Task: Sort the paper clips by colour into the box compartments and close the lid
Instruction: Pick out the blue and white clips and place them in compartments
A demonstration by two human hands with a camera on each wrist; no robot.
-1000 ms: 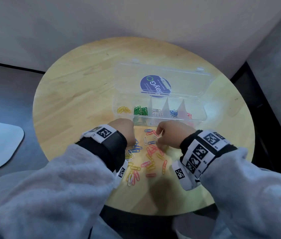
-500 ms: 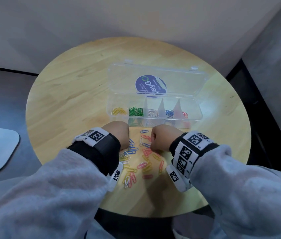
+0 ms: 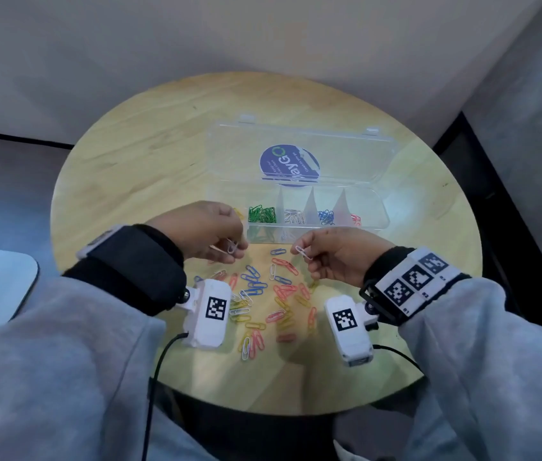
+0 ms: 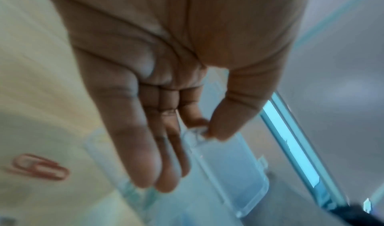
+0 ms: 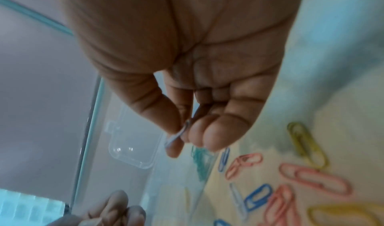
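Nearest the person, a loose heap of paper clips (image 3: 263,307) lies on the round wooden table (image 3: 123,181), pink, yellow, blue and white ones mixed together between the two wrists. Just above that heap both hands are raised off the wood, apart from each other.

The left hand (image 3: 201,232) pinches a white paper clip (image 3: 231,246) between thumb and forefinger; in the left wrist view the other fingers (image 4: 145,155) hang straight and the clip is only a pale blur at the thumb tip, so its colour is best read from the head view. The right hand (image 3: 339,257) pinches a second white clip (image 3: 303,252) the same way, its other fingers curled in towards the palm, as the right wrist view shows (image 5: 176,135).

Just beyond the hands stands the clear plastic box (image 3: 379,221), its near wall close to the fingertips. Its compartments run left to right: yellow clips (image 3: 239,212) partly hidden behind the left hand, green clips (image 3: 262,214), white clips (image 3: 294,217), blue clips (image 3: 326,217) and red clips (image 3: 355,219) at the right end.

Behind them the lid (image 3: 299,151) is swung open, tilted back, with a round blue sticker (image 3: 289,166) on it. Farther still, a pale wall (image 3: 263,34) rises past the table's far edge.
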